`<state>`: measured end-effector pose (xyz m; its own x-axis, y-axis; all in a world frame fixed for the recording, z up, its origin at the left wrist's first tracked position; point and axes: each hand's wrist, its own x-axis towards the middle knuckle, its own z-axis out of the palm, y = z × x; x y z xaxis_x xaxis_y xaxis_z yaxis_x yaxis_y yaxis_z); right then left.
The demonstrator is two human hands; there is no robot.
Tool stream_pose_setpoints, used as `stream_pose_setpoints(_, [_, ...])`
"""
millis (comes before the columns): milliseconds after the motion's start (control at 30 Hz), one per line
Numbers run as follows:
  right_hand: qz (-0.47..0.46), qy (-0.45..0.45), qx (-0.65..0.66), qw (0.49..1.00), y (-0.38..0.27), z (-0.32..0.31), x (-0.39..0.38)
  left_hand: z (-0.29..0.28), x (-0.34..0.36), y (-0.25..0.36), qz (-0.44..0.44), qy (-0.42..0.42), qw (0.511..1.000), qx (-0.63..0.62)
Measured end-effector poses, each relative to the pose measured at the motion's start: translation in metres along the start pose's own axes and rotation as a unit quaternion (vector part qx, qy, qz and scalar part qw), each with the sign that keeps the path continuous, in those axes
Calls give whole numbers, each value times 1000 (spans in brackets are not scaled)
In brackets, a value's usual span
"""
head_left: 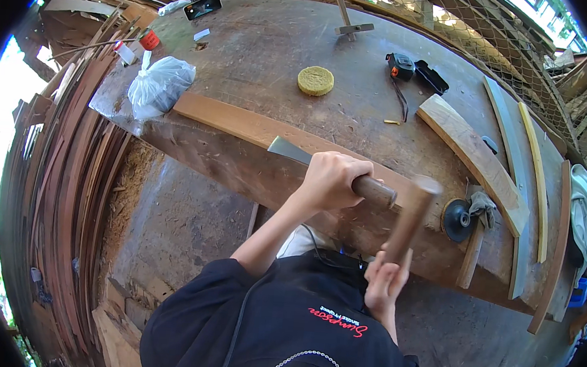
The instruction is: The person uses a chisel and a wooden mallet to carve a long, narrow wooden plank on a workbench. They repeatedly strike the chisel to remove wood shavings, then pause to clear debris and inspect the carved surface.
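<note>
My left hand is closed round a chisel, its flat blade pointing left over a long reddish wooden board along the bench's near edge. The chisel's round handle sticks out to the right of my fist. My right hand grips a wooden striking tool, upright and slightly blurred, whose top is just beside the handle's end. Whether the two touch, I cannot tell.
The bench holds a bagged bundle, yellow disc, tape measure, curved wood piece, strips, black disc tool, phone, bottle and hammer. Stacked boards stand left; wire mesh behind.
</note>
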<state>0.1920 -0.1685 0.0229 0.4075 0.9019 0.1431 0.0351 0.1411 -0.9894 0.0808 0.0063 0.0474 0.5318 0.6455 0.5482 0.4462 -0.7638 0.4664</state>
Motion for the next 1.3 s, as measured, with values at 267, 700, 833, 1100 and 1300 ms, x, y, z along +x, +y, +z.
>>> stream_pose_setpoints(267, [-132, 210, 203, 947, -19, 11, 20, -9, -6, -6, -13, 11, 1000, -2])
stream_pose_setpoints(700, [-157, 84, 180, 967, -9, 24, 34, -37, -14, -39, -38, 57, 998, 17])
stream_pose_setpoints(833, [-61, -24, 18, 998, 29, 46, 24, -40, -11, -43, -22, 40, 999, 7])
stream_pose_setpoints(1100, [-73, 72, 113, 988, 8, 47, 41, -64, -18, -65, -53, 61, 997, 2])
stream_pose_setpoints(1300, [-119, -3, 114, 986, 23, 74, 25, -71, -14, -64, -49, 55, 997, -4])
